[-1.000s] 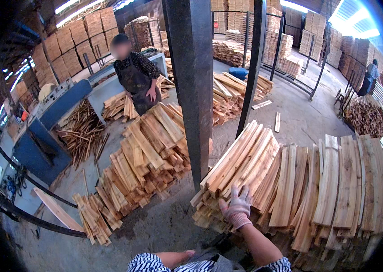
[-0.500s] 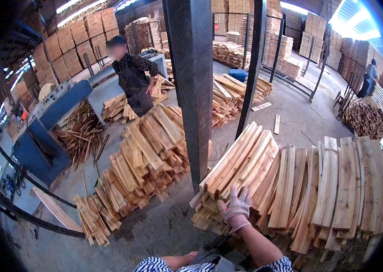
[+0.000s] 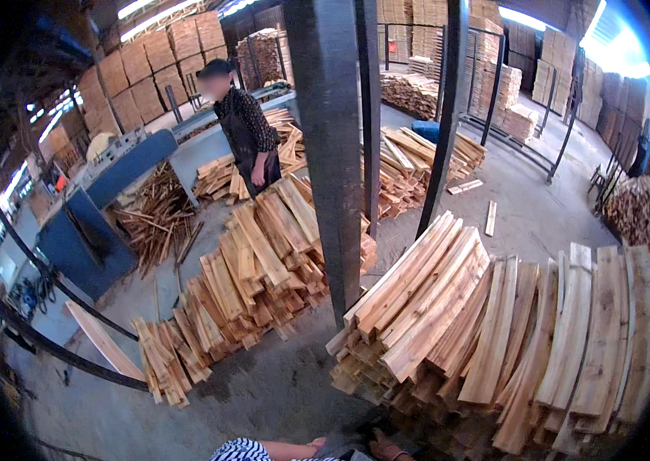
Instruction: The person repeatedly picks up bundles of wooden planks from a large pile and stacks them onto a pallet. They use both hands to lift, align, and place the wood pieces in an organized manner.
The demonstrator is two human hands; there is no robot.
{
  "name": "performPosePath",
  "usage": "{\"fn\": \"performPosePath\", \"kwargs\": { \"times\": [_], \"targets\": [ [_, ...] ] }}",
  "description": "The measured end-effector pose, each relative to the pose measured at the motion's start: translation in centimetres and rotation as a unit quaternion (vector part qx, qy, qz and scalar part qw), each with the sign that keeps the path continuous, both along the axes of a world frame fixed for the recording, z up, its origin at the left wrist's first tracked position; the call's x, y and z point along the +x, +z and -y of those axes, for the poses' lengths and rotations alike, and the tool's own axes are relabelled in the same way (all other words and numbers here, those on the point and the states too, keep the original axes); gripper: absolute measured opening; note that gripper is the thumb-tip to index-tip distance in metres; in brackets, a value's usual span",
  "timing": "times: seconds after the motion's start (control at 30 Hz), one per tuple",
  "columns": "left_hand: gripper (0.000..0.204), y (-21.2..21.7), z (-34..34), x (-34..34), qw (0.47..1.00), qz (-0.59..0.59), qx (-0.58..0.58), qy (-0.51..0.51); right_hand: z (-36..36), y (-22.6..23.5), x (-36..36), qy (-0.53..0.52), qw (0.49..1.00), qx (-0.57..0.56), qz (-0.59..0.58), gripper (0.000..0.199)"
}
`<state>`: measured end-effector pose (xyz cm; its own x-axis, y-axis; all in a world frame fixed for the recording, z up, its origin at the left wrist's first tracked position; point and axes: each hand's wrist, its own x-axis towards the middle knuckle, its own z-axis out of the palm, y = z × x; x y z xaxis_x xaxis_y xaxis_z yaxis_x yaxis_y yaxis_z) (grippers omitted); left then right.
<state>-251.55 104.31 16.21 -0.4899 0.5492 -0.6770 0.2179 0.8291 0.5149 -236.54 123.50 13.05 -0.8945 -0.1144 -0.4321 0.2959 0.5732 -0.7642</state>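
Observation:
At the lower edge my left hand shows at the end of a bare forearm below a striped sleeve; its fingers are too small and dark to make out. A shadowed shape just right of it seems to be my right hand, low beside the near foot of the plank stack; its fingers are blurred in the dark. Neither hand touches the top of the stack of wooden planks on the right. Those planks lie in uneven layers, their near ends jutting out at different lengths.
A dark metal post stands upright between the right stack and another plank pile. A co-worker in a dark apron stands behind that pile, near a blue machine. A curved dark rail runs at left.
My right hand has left the top planks and dropped to the lower edge. The view has shifted slightly. The co-worker has turned, an arm now hanging down.

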Motion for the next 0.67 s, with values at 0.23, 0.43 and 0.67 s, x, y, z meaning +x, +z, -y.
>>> {"fn": "performPosePath", "kwargs": {
  "times": [0.23, 0.43, 0.67],
  "targets": [
    [0.057, -0.7, 0.3, 1.9, 0.999, -0.004, -0.017, 0.041, 0.5, 2.3, -0.8, 0.068, 0.983, -0.097, 0.140, 0.055],
    [0.060, -1.3, 3.2, 7.1, 0.997, -0.020, 0.001, 0.072, 0.4, 2.0, 0.6, 0.083, 0.976, -0.125, 0.159, 0.057],
    [0.065, 16.4, 7.6, 5.9, 1.000, -0.010, 0.019, 0.001, 0.0, -6.1, 4.0, 0.058, 0.964, -0.227, 0.125, 0.073]
  ]
}}
